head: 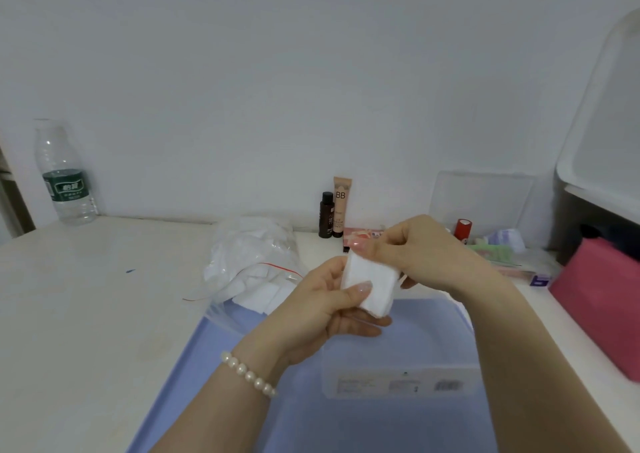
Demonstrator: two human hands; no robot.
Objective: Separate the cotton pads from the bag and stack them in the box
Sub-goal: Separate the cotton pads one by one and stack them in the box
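Above the clear plastic box (398, 380), left hand (332, 300) and right hand (426, 251) both grip the white square cotton-pad stack (372, 284); edges should be squared before lowering.

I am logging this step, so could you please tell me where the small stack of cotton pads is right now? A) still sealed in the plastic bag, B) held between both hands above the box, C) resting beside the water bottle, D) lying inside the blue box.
B: the stack of cotton pads is gripped by the left hand and pinched by the right hand, above the blue box.
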